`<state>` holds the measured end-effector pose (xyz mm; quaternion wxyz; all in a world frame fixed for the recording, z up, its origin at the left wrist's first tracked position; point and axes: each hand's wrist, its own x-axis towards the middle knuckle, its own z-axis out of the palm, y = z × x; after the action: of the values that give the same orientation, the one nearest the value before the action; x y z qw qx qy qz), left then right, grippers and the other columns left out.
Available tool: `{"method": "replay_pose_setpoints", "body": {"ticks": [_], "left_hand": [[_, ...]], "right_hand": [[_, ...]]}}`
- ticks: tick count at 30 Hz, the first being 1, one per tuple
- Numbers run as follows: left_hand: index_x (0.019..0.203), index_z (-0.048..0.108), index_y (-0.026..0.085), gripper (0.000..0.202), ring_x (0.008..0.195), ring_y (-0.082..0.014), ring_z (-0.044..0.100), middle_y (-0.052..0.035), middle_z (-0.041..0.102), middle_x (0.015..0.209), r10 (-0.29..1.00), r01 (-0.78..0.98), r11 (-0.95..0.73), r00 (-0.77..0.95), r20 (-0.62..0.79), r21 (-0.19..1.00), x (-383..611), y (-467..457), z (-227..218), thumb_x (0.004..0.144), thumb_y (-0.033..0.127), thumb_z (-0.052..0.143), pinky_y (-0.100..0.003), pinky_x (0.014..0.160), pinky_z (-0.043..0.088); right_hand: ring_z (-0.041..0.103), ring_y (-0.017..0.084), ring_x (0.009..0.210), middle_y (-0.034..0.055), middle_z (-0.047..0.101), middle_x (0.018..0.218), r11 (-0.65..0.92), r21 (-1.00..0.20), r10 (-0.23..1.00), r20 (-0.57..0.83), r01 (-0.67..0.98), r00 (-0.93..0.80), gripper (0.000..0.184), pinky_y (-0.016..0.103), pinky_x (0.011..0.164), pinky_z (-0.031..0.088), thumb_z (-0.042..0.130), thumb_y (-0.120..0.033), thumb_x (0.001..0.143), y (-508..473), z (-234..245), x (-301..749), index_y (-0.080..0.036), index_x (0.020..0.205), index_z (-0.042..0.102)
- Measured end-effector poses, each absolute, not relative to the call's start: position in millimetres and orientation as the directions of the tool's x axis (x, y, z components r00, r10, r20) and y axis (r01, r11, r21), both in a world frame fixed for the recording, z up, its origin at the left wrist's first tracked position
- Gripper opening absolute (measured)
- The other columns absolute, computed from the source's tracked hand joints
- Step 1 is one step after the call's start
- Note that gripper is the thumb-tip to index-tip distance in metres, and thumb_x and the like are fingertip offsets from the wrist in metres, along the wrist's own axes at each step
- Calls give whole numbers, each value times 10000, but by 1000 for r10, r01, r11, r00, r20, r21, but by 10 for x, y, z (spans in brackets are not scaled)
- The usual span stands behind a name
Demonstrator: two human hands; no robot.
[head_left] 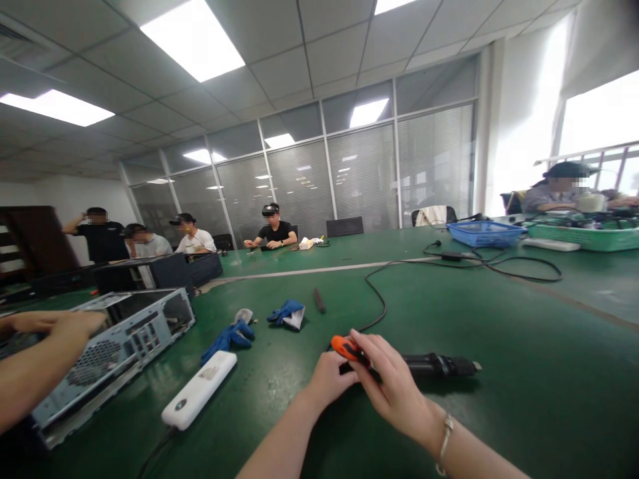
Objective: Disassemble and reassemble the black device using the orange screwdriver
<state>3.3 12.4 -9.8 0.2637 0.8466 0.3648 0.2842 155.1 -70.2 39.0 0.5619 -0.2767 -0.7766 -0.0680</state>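
Note:
My right hand [392, 379] is closed, its fingertips on an orange-and-black handle [344, 347] whose far end is hidden by the fingers. My left hand [327, 380] is curled just under that handle, also gripping; what lies inside its fingers is mostly hidden. A long black tool [434, 366] with a short metal tip lies on the green table [524, 412], pointing right. Its rear end disappears behind my right hand. A black cable [382, 303] runs across the table toward my hands.
Left stand a white power strip [200, 389], blue gloves [227, 341], and an open computer case [120, 352] with another person's arm [50, 359] over it. A dark stick [319, 301] lies ahead. Blue [484, 234] and green [584, 236] baskets sit far right. Several people sit or stand beyond.

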Motion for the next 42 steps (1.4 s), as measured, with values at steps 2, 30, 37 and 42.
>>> {"method": "replay_pose_setpoints", "body": {"ticks": [2, 30, 37, 42], "left_hand": [[916, 728, 138, 163, 832, -233, 659, -38, 735, 885, 784, 496, -579, 558, 273, 648, 20, 118, -82, 803, 221, 645, -290, 789, 498], [1265, 602, 199, 501, 1111, -245, 623, -63, 663, 1226, 758, 512, -623, 580, 297, 591, -3, 135, -69, 787, 303, 711, -325, 984, 438], [1314, 549, 200, 661, 1155, -264, 591, -91, 624, 1278, 753, 536, -639, 581, 308, 552, -5, 61, -23, 718, 368, 779, -365, 1011, 421], [1298, 559, 200, 658, 1125, -247, 602, -83, 647, 1238, 753, 522, -648, 549, 363, 555, -19, 36, 13, 703, 346, 799, -346, 1005, 433]], "right_hand": [[585, 205, 1061, 97, 592, 1193, 800, -290, 462, 857, 526, -229, 527, 363, 911, 516, 463, -170, 929, -695, 405, 1669, -252, 1433, 334], [609, 156, 768, 20, 656, 862, 549, -608, 832, 330, 573, -446, 196, 264, 693, 504, 698, -284, 764, -791, 344, 2431, -191, 935, 675], [584, 246, 1036, 85, 621, 1130, 435, -436, 868, 437, 788, -237, 453, 407, 917, 462, 704, -343, 746, -461, 126, 2849, -217, 1174, 626], [609, 236, 974, 51, 644, 1085, 428, -340, 894, 298, 838, -335, 400, 400, 908, 459, 630, -369, 815, -416, 37, 2975, -282, 1205, 623]]}}
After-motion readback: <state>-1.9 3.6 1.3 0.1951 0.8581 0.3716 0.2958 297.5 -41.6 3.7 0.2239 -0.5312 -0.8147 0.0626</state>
